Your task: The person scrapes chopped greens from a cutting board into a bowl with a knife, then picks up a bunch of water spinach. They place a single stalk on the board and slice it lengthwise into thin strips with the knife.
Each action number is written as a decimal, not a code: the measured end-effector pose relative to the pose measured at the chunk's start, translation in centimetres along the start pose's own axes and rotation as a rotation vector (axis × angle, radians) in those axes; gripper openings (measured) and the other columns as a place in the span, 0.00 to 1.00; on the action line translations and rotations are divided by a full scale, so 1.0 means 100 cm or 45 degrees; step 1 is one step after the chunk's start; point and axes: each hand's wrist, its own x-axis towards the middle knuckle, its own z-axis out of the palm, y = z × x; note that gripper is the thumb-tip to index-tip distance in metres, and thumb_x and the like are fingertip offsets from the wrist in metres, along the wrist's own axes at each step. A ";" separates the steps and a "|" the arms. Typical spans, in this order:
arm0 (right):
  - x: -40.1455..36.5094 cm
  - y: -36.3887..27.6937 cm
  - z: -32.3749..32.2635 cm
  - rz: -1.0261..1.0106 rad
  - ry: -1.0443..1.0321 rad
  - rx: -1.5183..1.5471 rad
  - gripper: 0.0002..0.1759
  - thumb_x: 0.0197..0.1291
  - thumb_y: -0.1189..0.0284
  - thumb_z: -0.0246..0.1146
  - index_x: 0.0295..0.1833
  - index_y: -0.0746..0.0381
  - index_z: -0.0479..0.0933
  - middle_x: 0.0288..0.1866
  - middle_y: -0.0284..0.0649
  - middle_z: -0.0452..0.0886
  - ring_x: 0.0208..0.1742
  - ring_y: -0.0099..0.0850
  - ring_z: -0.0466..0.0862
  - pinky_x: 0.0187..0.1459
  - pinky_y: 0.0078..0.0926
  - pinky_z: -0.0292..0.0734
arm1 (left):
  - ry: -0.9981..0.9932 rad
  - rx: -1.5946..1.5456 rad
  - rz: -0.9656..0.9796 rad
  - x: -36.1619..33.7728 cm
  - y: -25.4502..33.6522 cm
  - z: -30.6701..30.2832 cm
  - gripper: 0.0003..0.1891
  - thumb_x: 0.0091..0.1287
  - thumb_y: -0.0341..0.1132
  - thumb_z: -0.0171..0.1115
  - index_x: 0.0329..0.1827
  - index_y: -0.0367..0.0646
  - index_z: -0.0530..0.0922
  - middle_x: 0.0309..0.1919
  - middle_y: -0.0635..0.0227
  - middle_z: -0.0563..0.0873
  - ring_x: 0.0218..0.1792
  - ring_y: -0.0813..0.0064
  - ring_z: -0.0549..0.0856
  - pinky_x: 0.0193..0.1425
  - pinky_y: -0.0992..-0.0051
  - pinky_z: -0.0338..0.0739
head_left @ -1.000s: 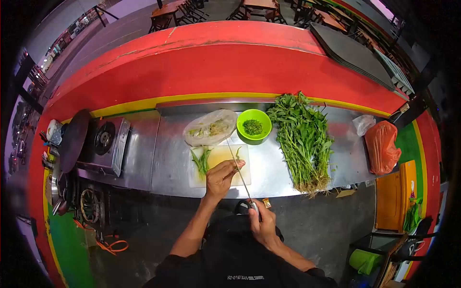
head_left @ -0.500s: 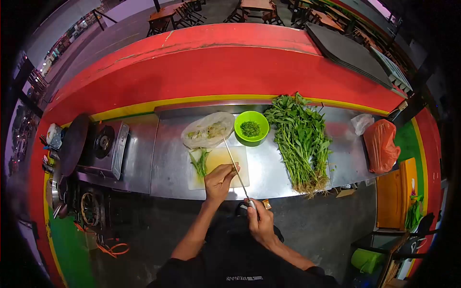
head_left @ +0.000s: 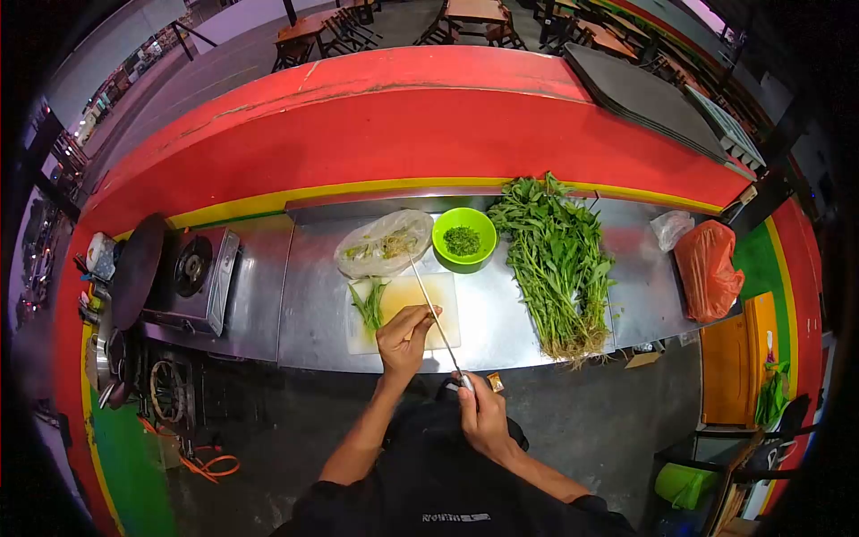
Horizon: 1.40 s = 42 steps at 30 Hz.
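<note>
My right hand (head_left: 485,417) grips the handle of a long, thin knife (head_left: 421,279), its blade pointing up and away to the left. My left hand (head_left: 403,347) is closed, with its fingertips pinched at the middle of the blade. Below them lies a white cutting board (head_left: 446,288), stained yellowish. Some cut green leaves (head_left: 369,306) rest on its left side. Behind the board sits a clear plastic bag (head_left: 356,260) with plant scraps; the knife tip overlaps it in view. Beside it, a lime-green bowl (head_left: 489,242) holds finely chopped greens (head_left: 462,240).
A large bundle of leafy greens with roots (head_left: 557,268) lies on the steel counter (head_left: 313,313). Further right are an orange-red plastic bag (head_left: 707,268) and a small clear bag (head_left: 671,229). A gas stove (head_left: 192,268) stands left. A red wall (head_left: 358,134) borders the back.
The view has shifted slightly, so everything sits a little further left. Both hands and the knife keep nearly the same pose.
</note>
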 end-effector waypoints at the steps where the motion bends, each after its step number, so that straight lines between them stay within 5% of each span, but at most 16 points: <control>1: 0.000 -0.001 0.000 -0.003 0.002 0.001 0.15 0.73 0.72 0.57 0.58 0.70 0.76 0.36 0.52 0.83 0.33 0.42 0.85 0.37 0.35 0.78 | -0.018 0.036 -0.015 0.000 0.002 0.000 0.08 0.64 0.18 0.66 0.45 0.31 0.85 0.38 0.57 0.90 0.38 0.69 0.89 0.43 0.75 0.83; 10: 0.004 -0.003 -0.001 0.025 -0.006 0.000 0.15 0.74 0.70 0.56 0.58 0.69 0.75 0.35 0.52 0.83 0.33 0.43 0.85 0.37 0.35 0.78 | -0.073 0.059 0.082 0.007 0.003 0.000 0.10 0.63 0.13 0.61 0.46 0.29 0.84 0.38 0.55 0.89 0.41 0.67 0.89 0.47 0.73 0.84; 12: 0.007 -0.002 0.003 -0.134 0.074 -0.004 0.15 0.75 0.71 0.54 0.59 0.68 0.77 0.23 0.32 0.71 0.23 0.20 0.69 0.26 0.23 0.66 | -0.082 0.102 0.109 0.009 0.004 -0.001 0.10 0.63 0.13 0.61 0.46 0.30 0.84 0.39 0.55 0.89 0.41 0.66 0.89 0.47 0.73 0.84; 19: 0.014 -0.005 0.003 -0.122 0.108 0.026 0.15 0.76 0.69 0.54 0.58 0.67 0.78 0.22 0.33 0.71 0.23 0.20 0.70 0.25 0.24 0.66 | -0.107 0.092 0.071 0.006 0.005 0.003 0.12 0.62 0.13 0.63 0.46 0.30 0.84 0.39 0.56 0.89 0.43 0.66 0.89 0.50 0.72 0.83; 21: 0.016 -0.012 -0.004 0.065 -0.030 -0.048 0.16 0.75 0.68 0.55 0.59 0.68 0.76 0.31 0.49 0.82 0.29 0.39 0.84 0.34 0.33 0.77 | -0.050 0.010 0.064 0.004 0.002 0.007 0.12 0.63 0.14 0.64 0.47 0.32 0.84 0.40 0.57 0.89 0.43 0.67 0.89 0.51 0.72 0.83; 25: 0.018 -0.013 -0.002 0.062 -0.004 -0.001 0.16 0.75 0.68 0.56 0.59 0.68 0.76 0.31 0.49 0.82 0.29 0.38 0.84 0.34 0.33 0.77 | 0.008 -0.109 -0.084 -0.005 -0.009 0.007 0.09 0.65 0.16 0.64 0.46 0.32 0.83 0.41 0.59 0.89 0.43 0.70 0.89 0.52 0.73 0.82; 42: 0.014 -0.010 -0.001 0.073 -0.016 -0.017 0.15 0.74 0.69 0.56 0.58 0.67 0.76 0.34 0.51 0.83 0.31 0.41 0.85 0.36 0.35 0.78 | 0.070 -0.052 0.082 -0.001 -0.006 0.014 0.09 0.63 0.16 0.65 0.45 0.31 0.82 0.40 0.55 0.90 0.41 0.66 0.90 0.48 0.72 0.84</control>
